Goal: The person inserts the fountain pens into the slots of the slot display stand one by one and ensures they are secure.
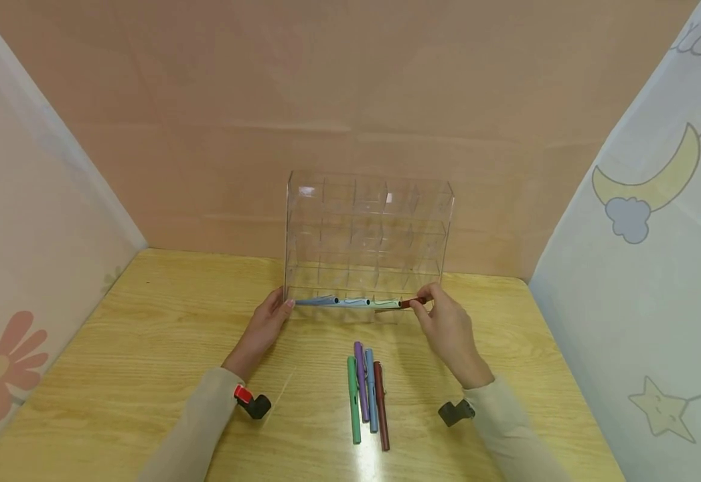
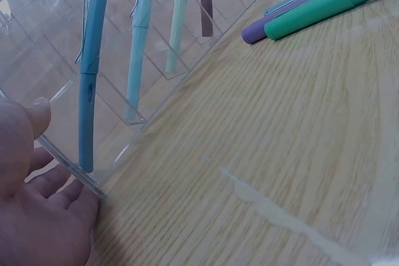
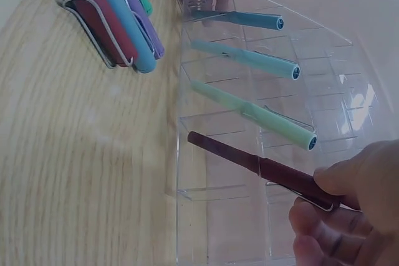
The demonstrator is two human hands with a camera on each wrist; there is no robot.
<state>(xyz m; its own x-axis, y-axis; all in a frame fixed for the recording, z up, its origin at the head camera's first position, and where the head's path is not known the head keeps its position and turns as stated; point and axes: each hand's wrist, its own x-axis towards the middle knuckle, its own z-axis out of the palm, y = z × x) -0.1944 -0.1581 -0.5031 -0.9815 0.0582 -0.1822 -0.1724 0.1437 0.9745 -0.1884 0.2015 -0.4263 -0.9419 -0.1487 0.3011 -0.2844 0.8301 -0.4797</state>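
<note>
A clear acrylic pen rack [image 1: 287, 234], divided into many compartments, stands upright at the back of the table. My left hand [image 1: 266, 321] grips its lower left side, thumb in front and fingers behind the edge. Between the thumb and fingers of my right hand [image 1: 449, 331] is the upper end of a dark red pen [image 3: 287, 177]. That pen slants with its lower end in a bottom-row compartment. To its left, a blue pen [image 2: 91, 79], a light blue pen [image 2: 139, 48] and a pale green pen [image 2: 179, 23] lean in neighbouring bottom compartments.
In front of the rack, a green pen [image 1: 353, 402], a purple pen [image 1: 361, 381], a blue pen [image 1: 371, 391] and a dark red pen [image 1: 381, 408] lie side by side on the wooden table [image 1: 163, 348]. Cloth walls [image 1: 205, 134] enclose the back and sides.
</note>
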